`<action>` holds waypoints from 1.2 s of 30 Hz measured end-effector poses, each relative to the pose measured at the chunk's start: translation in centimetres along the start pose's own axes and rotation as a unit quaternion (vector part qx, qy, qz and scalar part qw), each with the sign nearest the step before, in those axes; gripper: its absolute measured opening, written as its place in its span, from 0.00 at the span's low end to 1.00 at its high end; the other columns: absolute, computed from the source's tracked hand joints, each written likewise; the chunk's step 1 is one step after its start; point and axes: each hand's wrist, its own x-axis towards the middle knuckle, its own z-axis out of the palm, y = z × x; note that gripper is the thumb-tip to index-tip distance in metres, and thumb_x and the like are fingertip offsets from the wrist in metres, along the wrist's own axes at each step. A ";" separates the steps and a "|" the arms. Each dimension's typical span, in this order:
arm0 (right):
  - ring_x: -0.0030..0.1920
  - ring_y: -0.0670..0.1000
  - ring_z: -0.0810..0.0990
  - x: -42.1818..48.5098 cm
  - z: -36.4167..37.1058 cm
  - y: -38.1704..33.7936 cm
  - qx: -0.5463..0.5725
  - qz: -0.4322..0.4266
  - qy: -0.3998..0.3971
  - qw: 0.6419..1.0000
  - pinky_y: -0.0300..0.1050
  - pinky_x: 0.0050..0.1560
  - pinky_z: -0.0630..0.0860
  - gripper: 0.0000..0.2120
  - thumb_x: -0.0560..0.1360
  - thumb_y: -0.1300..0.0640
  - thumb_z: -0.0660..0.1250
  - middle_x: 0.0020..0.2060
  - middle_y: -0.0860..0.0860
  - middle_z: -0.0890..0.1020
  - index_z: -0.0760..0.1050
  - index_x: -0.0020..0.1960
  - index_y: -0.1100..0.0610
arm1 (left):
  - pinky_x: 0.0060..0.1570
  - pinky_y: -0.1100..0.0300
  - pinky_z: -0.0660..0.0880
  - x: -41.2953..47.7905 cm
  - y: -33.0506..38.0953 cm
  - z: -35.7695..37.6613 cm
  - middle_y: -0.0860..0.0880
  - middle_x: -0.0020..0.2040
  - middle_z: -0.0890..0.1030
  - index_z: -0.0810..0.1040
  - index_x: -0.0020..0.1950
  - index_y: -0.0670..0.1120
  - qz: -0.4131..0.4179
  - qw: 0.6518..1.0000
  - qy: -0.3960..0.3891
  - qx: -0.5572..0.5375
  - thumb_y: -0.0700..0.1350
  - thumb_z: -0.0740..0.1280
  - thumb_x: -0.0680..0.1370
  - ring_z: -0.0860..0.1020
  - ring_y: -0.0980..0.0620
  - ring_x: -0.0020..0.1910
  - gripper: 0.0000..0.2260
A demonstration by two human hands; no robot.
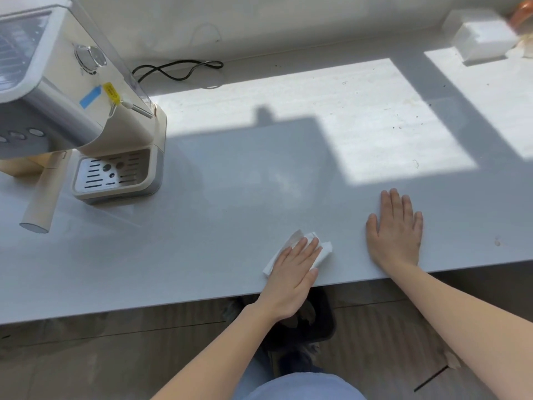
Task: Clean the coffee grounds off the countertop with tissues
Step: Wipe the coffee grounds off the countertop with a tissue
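A white folded tissue (297,239) lies on the grey countertop (219,215) near its front edge. My left hand (291,272) presses flat on the tissue, fingers together, covering most of it. My right hand (396,229) rests palm down on the bare countertop to the right, fingers slightly spread, holding nothing. A few tiny dark specks (399,127) dot the sunlit patch farther back; I cannot tell whether they are coffee grounds.
A cream espresso machine (86,116) with drip tray (111,173) and a protruding handle (41,197) stands at the left. Behind it lies a black power cord (178,70). A white tissue box (484,39) sits at the back right. Below the counter edge is a dark bin (320,316).
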 end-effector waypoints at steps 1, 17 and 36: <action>0.77 0.53 0.48 0.0 0.0 0.1 0.001 0.001 0.003 1.000 0.56 0.76 0.46 0.28 0.80 0.49 0.48 0.78 0.51 0.52 0.48 0.77 0.55 | 0.73 0.63 0.37 0.0 0.0 -0.1 0.61 0.76 0.48 0.51 0.75 0.55 0.000 1.000 -0.004 -0.002 0.50 0.45 0.82 0.41 0.67 0.74 0.20; 0.55 0.41 0.74 -8.0 -3.0 -6.8 0.227 -0.216 -0.091 0.945 0.45 0.50 0.77 0.10 0.75 0.56 0.65 0.55 0.43 0.76 0.73 0.56 0.49 | 0.73 0.57 0.57 0.0 -0.5 -0.3 0.56 0.76 0.56 0.56 0.74 0.53 0.034 0.988 0.075 -0.132 0.40 0.59 0.77 0.57 0.59 0.74 0.27; 0.68 0.55 0.63 -7.1 -3.0 -8.8 -0.074 -0.353 -0.122 0.925 0.48 0.62 0.66 0.25 0.73 0.56 0.69 0.70 0.51 0.65 0.68 0.68 0.52 | 0.66 0.53 0.67 -2.8 -1.8 -0.1 0.48 0.70 0.68 0.60 0.74 0.47 -0.001 0.974 0.146 0.173 0.51 0.61 0.78 0.66 0.48 0.68 0.25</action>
